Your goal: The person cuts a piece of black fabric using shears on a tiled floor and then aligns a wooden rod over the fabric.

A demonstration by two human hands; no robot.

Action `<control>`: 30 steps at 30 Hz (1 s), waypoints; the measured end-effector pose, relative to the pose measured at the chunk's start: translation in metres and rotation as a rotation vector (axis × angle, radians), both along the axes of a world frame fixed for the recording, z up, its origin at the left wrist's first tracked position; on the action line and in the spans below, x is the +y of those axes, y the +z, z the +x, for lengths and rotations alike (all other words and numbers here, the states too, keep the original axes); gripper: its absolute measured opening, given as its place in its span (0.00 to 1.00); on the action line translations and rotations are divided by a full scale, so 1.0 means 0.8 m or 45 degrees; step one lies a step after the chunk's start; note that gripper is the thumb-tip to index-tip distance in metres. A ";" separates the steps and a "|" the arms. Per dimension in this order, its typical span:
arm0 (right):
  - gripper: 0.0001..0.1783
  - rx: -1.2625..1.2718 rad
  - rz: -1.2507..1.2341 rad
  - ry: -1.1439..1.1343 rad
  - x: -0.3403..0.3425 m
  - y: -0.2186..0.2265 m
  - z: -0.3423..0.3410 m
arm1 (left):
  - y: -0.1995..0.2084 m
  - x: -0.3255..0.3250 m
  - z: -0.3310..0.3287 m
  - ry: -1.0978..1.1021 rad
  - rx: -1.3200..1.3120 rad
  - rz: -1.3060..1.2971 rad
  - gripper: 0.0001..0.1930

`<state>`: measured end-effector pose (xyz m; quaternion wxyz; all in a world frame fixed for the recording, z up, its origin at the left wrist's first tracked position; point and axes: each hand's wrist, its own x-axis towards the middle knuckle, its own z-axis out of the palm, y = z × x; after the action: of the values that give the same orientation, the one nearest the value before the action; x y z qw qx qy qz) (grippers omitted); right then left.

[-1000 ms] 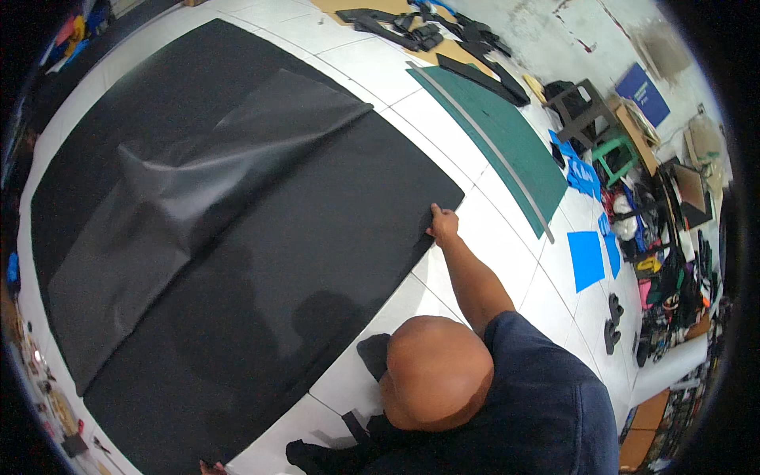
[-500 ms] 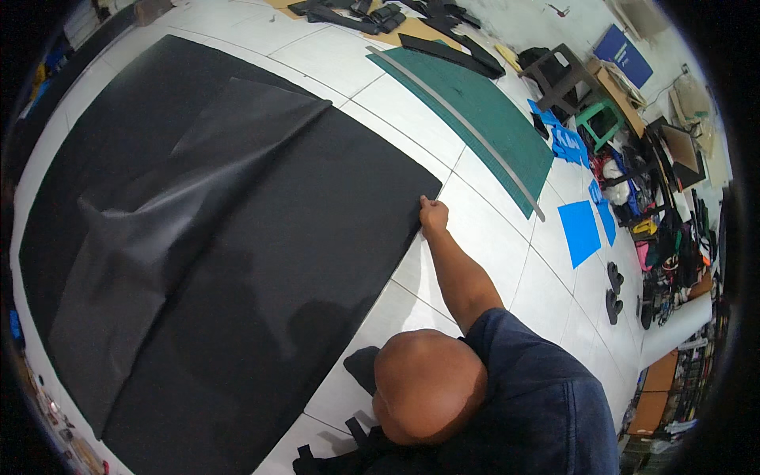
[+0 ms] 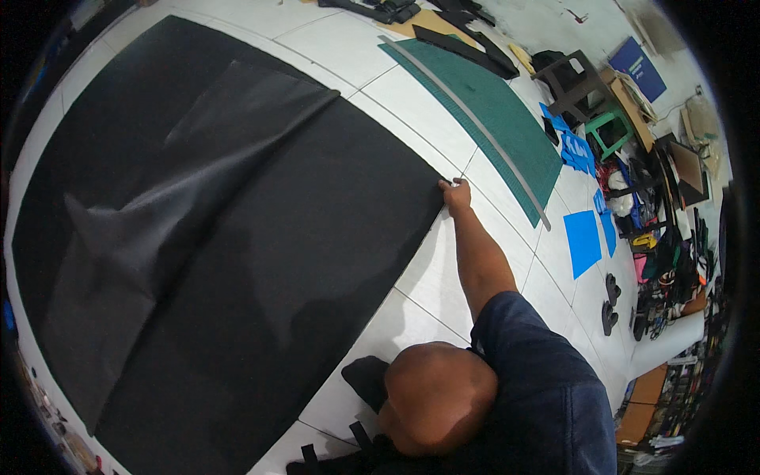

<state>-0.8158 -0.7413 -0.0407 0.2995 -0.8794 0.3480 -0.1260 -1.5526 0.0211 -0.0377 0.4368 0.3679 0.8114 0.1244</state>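
Observation:
A large black sheet (image 3: 269, 340) of leather-like or fabric material covers much of the floor. Across its left half runs a raised, creased fold, with a shinier grey-black layer (image 3: 142, 237) on top. My right hand (image 3: 456, 196) grips the sheet's right-hand corner, thumb and fingers closed on its edge, with the arm stretched out. My left hand is out of view. What looks like my bent bare knee (image 3: 439, 400) fills the lower middle, beside the sheet's near edge.
Beyond the corner lies a green cutting mat (image 3: 475, 119) with a long metal ruler (image 3: 475, 131) on it. Blue cut pieces (image 3: 583, 241), black sandals (image 3: 610, 305), a green stool (image 3: 608, 133) and a dark stool (image 3: 571, 85) are at right, near cluttered shelves. White floor tiles (image 3: 427, 293) border the sheet.
My right hand has shifted outward, up and to the right, and now grips closer to the corner's tip. The corner has moved slightly the same way. The whole view has shifted a little.

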 end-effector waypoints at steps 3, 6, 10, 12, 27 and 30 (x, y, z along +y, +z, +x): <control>0.27 0.174 0.261 0.199 0.012 0.015 0.001 | 0.007 0.001 -0.018 0.024 0.060 0.020 0.33; 0.27 0.217 0.286 0.293 -0.013 0.028 0.004 | -0.002 0.003 -0.018 0.005 0.094 0.007 0.33; 0.25 0.180 0.409 0.345 -0.019 0.033 -0.001 | -0.004 0.008 -0.024 0.000 0.125 0.014 0.34; 0.24 0.167 0.408 0.328 -0.023 0.031 -0.004 | -0.005 0.009 -0.027 -0.005 0.145 0.015 0.34; 0.26 0.479 -0.552 0.668 0.039 0.062 0.011 | -0.019 0.017 -0.045 0.040 0.157 0.029 0.34; 0.31 0.479 -0.498 0.689 0.049 0.076 0.004 | -0.022 0.017 -0.051 0.047 0.151 0.026 0.34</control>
<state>-0.8129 -0.7025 0.0200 0.0793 -0.9878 0.1215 0.0573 -1.5932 0.0347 -0.0557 0.3817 0.3638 0.8414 0.1186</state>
